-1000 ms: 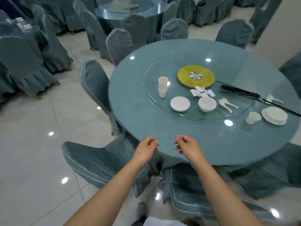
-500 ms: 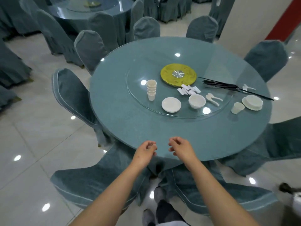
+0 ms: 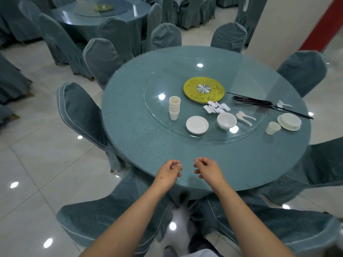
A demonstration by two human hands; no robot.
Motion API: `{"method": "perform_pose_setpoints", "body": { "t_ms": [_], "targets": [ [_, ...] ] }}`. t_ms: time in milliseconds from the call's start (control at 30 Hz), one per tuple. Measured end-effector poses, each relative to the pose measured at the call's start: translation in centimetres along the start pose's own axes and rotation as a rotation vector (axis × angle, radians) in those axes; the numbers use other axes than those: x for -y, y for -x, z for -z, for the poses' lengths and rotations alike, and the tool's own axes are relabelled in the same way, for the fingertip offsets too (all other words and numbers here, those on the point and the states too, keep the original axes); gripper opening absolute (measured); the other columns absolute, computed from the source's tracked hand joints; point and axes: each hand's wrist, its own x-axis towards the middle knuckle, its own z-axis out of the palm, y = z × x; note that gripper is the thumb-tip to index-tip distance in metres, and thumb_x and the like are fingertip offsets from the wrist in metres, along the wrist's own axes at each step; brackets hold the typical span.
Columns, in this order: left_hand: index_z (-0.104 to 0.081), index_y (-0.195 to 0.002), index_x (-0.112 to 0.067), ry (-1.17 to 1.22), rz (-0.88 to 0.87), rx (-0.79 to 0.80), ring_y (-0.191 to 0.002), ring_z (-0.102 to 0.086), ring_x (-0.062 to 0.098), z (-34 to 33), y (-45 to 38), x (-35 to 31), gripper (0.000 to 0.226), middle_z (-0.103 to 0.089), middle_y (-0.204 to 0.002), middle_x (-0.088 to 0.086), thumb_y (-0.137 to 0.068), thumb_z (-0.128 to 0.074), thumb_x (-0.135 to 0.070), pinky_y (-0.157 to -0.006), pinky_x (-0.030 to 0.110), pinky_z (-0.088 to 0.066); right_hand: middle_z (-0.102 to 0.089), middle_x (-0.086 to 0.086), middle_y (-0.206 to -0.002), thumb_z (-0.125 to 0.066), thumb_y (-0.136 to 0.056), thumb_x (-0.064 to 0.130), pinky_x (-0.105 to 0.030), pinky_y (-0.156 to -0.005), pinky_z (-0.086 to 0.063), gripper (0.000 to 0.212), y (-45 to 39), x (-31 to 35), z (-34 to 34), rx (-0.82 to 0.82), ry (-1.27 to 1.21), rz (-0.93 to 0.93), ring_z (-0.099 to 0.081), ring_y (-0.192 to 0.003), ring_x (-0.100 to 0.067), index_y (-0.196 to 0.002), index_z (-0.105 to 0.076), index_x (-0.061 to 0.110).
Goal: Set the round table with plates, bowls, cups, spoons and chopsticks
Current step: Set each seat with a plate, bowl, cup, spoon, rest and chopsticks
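Observation:
The round teal table (image 3: 152,145) carries a glass turntable (image 3: 159,84). On the turntable stand a stack of white cups (image 3: 174,107), a white plate (image 3: 197,124), a white bowl (image 3: 226,120), two spoons (image 3: 245,117), white chopstick rests (image 3: 216,107) and a bundle of black chopsticks (image 3: 254,103). At the right edge sit a single cup (image 3: 272,128), a plate with a bowl on it (image 3: 289,121) and another spoon (image 3: 283,104). My left hand (image 3: 169,171) and my right hand (image 3: 208,169) hover over the near table edge, fingers loosely curled, holding nothing.
Chairs in teal covers ring the table: one at the left (image 3: 83,115), two pushed under the near edge (image 3: 111,216), others at the right (image 3: 304,71). A yellow disc (image 3: 204,89) marks the turntable's centre. A second round table (image 3: 104,13) stands behind.
The view has shifted so the table sits further right and closer. Both hands stay side by side at the near edge, holding nothing.

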Motion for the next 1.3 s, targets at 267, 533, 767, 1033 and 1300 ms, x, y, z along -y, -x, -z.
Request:
{"method": "perform_pose_setpoints", "body": {
  "t_ms": [267,533,767,1033,1300],
  "targets": [
    [-0.06,-0.098,-0.03,-0.021,0.02,-0.001,-0.079,-0.068,0.009,-1.9,-5.2,-2.3,0.008,-0.069,-0.101,-0.002,-0.094,-0.054,-0.026,-0.075,0.028,-0.053,-0.071,0.003,-0.09,-0.057,-0.091,0.024,-0.031,-0.068,-0.053,0.01,-5.5,0.8,2.1,-0.006,-0.029,-0.002,-0.072,-0.072,-0.012,-0.091,-0.066,0.022],
    [-0.059,-0.099,-0.026,-0.056,0.069,-0.039,-0.073,-0.066,0.008,-5.6,-14.3,-6.5,0.007,-0.067,-0.094,-0.003,-0.095,-0.054,-0.022,-0.066,0.023,-0.048,-0.069,0.004,-0.084,-0.057,-0.09,0.022,-0.029,-0.07,-0.048,0.01,-15.6,1.6,6.1,0.015,-0.026,-0.05,-0.069,-0.067,-0.011,-0.088,-0.066,0.021],
    [-0.06,-0.098,-0.022,-0.155,0.107,-0.117,-0.077,-0.064,0.017,-7.1,-21.7,-9.5,0.008,-0.066,-0.089,0.002,-0.095,-0.054,-0.019,-0.072,0.03,-0.051,-0.062,-0.001,-0.069,-0.053,-0.092,0.019,-0.025,-0.058,-0.043,0.019,-23.4,2.4,8.3,0.057,0.021,-0.106,-0.056,-0.056,-0.009,-0.082,-0.065,0.009],
    [-0.061,-0.119,-0.012,-0.227,0.179,-0.115,-0.097,-0.065,0.021,-7.2,-29.1,-10.8,0.027,-0.067,-0.11,0.004,-0.094,-0.054,-0.019,-0.092,0.036,-0.051,-0.063,-0.006,-0.08,-0.052,-0.092,0.021,-0.032,-0.071,-0.046,0.026,-29.7,2.8,8.5,0.032,0.115,-0.185,-0.054,-0.072,-0.021,-0.103,-0.068,0.005],
    [-0.061,-0.123,-0.016,-0.526,0.212,0.034,-0.109,-0.059,0.019,-6.0,-36.0,-10.3,0.031,-0.065,-0.119,0.001,-0.093,-0.051,-0.022,-0.085,0.024,-0.039,-0.063,-0.008,-0.101,-0.049,-0.089,0.018,-0.033,-0.076,-0.049,0.023,-33.9,3.1,6.3,-0.018,0.167,-0.294,-0.061,-0.087,-0.026,-0.106,-0.064,0.014]
  ]
}}
